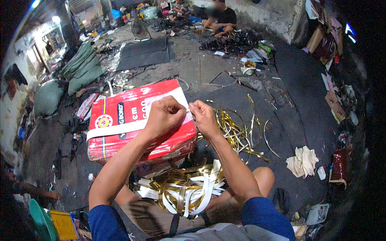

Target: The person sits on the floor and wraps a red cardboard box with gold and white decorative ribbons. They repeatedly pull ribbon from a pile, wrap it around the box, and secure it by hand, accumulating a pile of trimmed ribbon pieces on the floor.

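A large red box (pixel 163 148) with a white patch lies in front of me. Across its top runs a flat white strip (pixel 114 130), which passes out of sight behind my left forearm. Over the box's right part, my left hand (pixel 165 114) is closed with fingertips pinched. My right hand (pixel 205 117) pinches close beside it, at the box's right edge. A small pale end (pixel 187 110) shows between the fingertips of both hands; it looks like part of the strip. In my lap rests a tangled bundle of white and gold strips (pixel 187 188).
Loose gold strips (pixel 233 128) lie on dark matting to the right. A crumpled cream cloth (pixel 302 162) is farther right. Green-grey sacks (pixel 50 96) stand at left, near a fan (pixel 139 29). A seated person (pixel 223 18) is at the back by a dark heap.
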The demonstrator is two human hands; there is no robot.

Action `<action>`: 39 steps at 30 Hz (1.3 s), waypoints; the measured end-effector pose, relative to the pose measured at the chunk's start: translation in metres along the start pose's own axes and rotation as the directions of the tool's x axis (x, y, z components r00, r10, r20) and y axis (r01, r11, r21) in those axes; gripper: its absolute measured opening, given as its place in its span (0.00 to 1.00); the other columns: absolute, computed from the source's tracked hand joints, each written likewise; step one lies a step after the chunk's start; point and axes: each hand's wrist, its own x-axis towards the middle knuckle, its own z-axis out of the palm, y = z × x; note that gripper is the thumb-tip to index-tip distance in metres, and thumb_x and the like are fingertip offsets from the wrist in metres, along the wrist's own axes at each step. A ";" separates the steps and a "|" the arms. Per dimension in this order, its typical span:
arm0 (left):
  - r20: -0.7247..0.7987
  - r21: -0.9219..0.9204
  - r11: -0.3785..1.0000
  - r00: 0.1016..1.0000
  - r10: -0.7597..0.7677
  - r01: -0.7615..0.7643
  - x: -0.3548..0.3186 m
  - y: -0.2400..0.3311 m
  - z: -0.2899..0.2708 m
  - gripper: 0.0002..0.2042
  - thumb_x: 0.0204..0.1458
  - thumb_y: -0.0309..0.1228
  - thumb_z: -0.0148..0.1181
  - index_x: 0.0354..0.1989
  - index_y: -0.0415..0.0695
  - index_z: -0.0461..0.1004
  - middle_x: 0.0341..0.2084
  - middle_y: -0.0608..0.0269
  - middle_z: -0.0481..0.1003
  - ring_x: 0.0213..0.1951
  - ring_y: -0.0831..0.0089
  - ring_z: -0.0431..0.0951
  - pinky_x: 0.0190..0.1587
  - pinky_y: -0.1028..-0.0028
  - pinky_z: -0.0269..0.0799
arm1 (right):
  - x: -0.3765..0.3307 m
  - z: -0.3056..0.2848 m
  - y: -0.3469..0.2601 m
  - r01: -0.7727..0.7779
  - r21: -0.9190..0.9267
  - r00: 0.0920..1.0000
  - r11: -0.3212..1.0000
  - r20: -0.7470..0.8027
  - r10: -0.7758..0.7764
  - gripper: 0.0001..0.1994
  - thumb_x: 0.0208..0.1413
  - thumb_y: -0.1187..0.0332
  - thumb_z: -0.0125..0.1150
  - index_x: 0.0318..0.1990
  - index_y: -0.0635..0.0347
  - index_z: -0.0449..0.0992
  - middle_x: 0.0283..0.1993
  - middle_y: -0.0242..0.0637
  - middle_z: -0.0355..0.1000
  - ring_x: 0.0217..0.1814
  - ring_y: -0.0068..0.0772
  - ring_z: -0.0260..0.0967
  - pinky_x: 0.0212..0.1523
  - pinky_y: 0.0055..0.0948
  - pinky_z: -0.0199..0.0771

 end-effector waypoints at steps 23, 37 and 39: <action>0.023 -0.033 0.995 0.995 -0.096 0.097 -0.002 -0.005 0.002 0.04 0.49 0.24 0.69 0.27 0.37 0.81 0.24 0.64 0.79 0.27 0.80 0.77 0.31 0.77 0.72 | 0.054 0.006 -0.009 0.027 -0.634 0.997 0.773 -0.043 -0.069 0.15 0.63 0.65 0.55 0.35 0.71 0.79 0.34 0.58 0.78 0.38 0.55 0.79 0.41 0.46 0.75; 0.035 0.019 0.997 0.996 -0.080 0.080 0.003 -0.005 0.001 0.04 0.52 0.21 0.68 0.27 0.37 0.79 0.25 0.66 0.78 0.28 0.81 0.77 0.30 0.78 0.73 | 0.009 -0.020 0.147 -0.110 -0.577 0.960 0.809 -0.273 -0.065 0.12 0.66 0.68 0.52 0.34 0.70 0.75 0.32 0.57 0.77 0.36 0.59 0.76 0.40 0.48 0.73; 0.040 -0.033 0.996 0.995 -0.087 0.088 0.003 -0.008 0.002 0.04 0.52 0.21 0.68 0.28 0.36 0.80 0.25 0.66 0.78 0.28 0.81 0.78 0.29 0.79 0.73 | -0.004 -0.027 0.179 -0.156 -0.629 0.959 0.761 -0.281 -0.036 0.12 0.65 0.69 0.52 0.34 0.70 0.74 0.33 0.59 0.77 0.37 0.63 0.76 0.41 0.50 0.73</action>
